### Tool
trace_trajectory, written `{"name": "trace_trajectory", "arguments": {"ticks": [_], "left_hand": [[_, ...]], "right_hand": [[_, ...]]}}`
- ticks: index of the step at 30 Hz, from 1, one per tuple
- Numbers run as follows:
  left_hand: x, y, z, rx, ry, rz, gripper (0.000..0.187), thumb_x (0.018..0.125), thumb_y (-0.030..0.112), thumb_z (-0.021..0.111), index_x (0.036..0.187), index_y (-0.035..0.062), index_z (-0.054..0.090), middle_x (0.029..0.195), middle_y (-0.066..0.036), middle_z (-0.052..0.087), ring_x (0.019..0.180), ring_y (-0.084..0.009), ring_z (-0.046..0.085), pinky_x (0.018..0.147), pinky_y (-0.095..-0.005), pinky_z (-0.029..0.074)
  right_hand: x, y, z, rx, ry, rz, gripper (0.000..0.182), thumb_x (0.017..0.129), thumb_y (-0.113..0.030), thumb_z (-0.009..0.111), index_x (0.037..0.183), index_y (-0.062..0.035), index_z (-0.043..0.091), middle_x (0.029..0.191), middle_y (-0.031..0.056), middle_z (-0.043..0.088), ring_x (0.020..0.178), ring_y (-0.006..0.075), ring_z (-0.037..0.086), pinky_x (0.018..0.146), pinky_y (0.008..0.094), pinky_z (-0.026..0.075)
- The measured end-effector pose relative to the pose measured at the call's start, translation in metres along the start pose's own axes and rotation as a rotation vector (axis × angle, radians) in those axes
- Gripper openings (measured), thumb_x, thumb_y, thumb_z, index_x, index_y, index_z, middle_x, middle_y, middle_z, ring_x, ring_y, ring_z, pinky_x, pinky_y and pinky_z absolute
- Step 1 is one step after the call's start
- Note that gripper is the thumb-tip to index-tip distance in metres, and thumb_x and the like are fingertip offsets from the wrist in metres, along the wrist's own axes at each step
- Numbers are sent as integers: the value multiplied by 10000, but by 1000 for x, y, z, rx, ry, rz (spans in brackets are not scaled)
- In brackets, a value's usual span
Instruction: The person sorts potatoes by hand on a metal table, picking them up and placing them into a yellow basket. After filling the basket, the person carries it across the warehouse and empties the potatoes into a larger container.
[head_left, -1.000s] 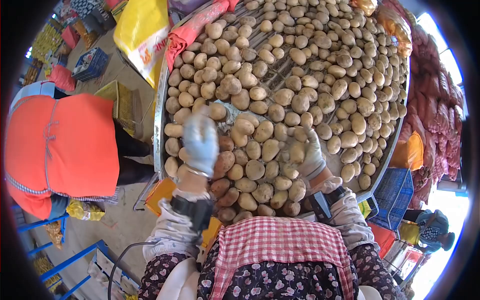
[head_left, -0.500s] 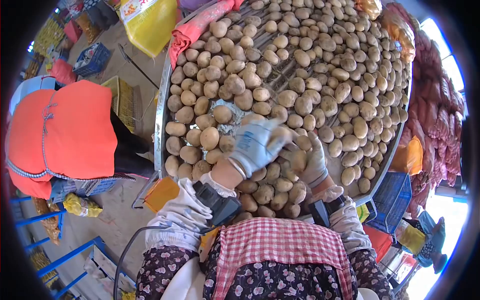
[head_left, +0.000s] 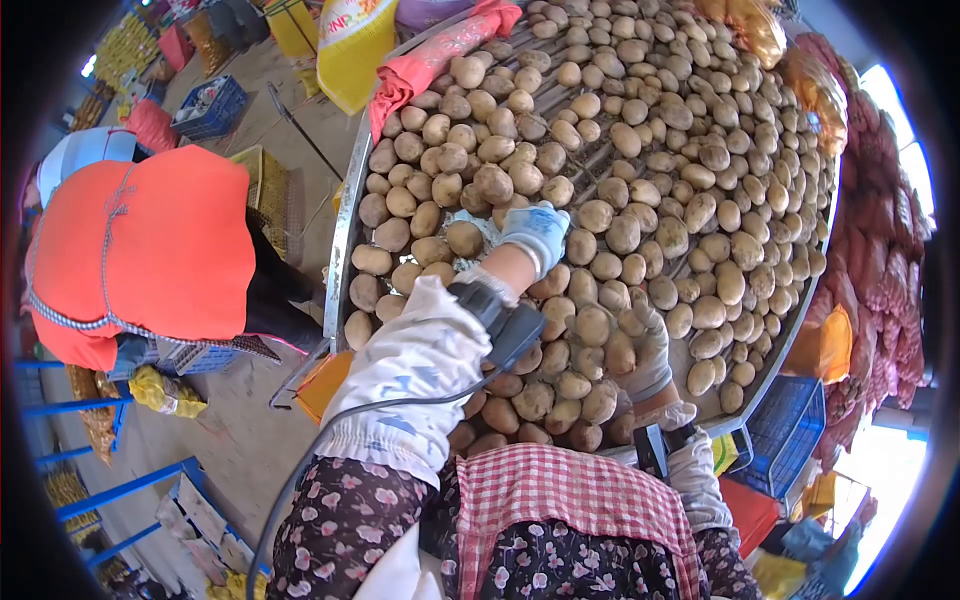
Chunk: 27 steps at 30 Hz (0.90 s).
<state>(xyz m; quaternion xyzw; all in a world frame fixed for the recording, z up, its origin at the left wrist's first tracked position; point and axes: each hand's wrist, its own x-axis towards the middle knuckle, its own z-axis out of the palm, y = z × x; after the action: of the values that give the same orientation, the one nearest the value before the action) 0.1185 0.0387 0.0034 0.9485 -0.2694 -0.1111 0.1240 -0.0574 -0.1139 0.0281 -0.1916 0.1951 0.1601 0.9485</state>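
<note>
Many potatoes (head_left: pixel 620 235) cover a metal-edged sorting table in front of me. My left hand (head_left: pixel 537 238), in a white and blue glove, is stretched forward among them. Its fingers curl down, and whatever they may grip is hidden under the glove. Closer to my body, my right hand (head_left: pixel 645 350), in a greyish glove, is closed around a potato (head_left: pixel 620 352) at its fingers. Other potatoes (head_left: pixel 560 375) lie piled just left of it, by the near edge.
A metal rim (head_left: pixel 340 270) bounds the table. At left, a person in an orange garment (head_left: pixel 165 250) bends over. Blue crates (head_left: pixel 780 425) stand at the right, near stacked red mesh sacks (head_left: pixel 880 240). A black cable (head_left: pixel 400 402) runs along my left forearm.
My left hand has moved away from my right, forward and rightward over the potatoes. The right hand has lowered toward my body, still with a potato. The view has shifted slightly.
</note>
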Motion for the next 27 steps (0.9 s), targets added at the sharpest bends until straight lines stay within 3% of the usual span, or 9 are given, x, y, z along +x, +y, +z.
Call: {"name": "trace_trajectory", "arguments": {"ticks": [3,5,7,9,13,15,19,21,27], "left_hand": [[-43,4,-19,-639,334,-84,326,845,362,653,986,70,622,880,-156,668,851,-322,650,744,-423,502],[-73,25,-35,-609,202,254,311,874,344,624,1020,69,628,886,-139,672,864,-310,645,787,-398,508],[-88,44,1,-596,604,557,284,862,294,608,1070,101,605,1023,-133,624,966,-345,593,823,-433,474],[-91,24,-43,-440,386,490,333,850,323,606,1070,74,581,1078,-150,553,1026,-347,543,869,-468,429],[-76,-81,-16,220,750,-217,494,856,425,541,1202,73,518,1174,-207,499,1075,-345,514,925,-487,389],[-96,-77,31,204,548,-123,582,863,476,509,1293,85,479,1326,-216,451,1168,-367,477,980,-496,368],[-113,-45,-37,-401,-17,11,550,851,434,584,1307,136,504,1347,-163,494,1139,-347,531,994,-448,395],[-86,-94,-26,-284,460,-190,547,826,362,640,1305,135,505,1297,-137,538,1104,-333,546,944,-432,440],[-38,-168,-23,261,411,-220,429,800,291,642,1180,114,552,1100,-111,571,1016,-285,565,798,-423,470]], "right_hand": [[-3,-1,5,-35,-85,62,610,877,-360,561,1375,-52,394,1318,174,510,1124,346,565,736,505,558],[-1,1,-3,-17,-138,111,587,881,-367,559,1367,-66,424,1307,164,525,1116,343,568,753,509,550],[8,3,-30,83,-18,117,548,891,-381,546,1351,-97,454,1284,162,548,1088,324,579,700,496,554],[17,10,-18,61,-93,7,537,896,-407,535,1338,-109,466,1248,165,568,1055,306,597,662,466,560],[2,2,5,181,-465,130,515,877,-388,577,1287,-87,494,1159,146,593,984,306,631,722,440,568],[-4,1,9,7,-111,-128,530,854,-317,604,1271,-16,475,1171,191,584,968,327,630,700,455,568],[2,-1,8,38,-368,-69,540,812,-265,626,1233,41,483,1164,241,578,970,351,633,784,437,579],[2,1,28,0,-325,-34,544,801,-237,626,1237,49,475,1174,268,564,975,352,632,791,447,580],[7,18,22,14,-95,-73,619,782,-234,627,1324,-21,416,1114,214,605,903,344,649,645,436,587]]}}
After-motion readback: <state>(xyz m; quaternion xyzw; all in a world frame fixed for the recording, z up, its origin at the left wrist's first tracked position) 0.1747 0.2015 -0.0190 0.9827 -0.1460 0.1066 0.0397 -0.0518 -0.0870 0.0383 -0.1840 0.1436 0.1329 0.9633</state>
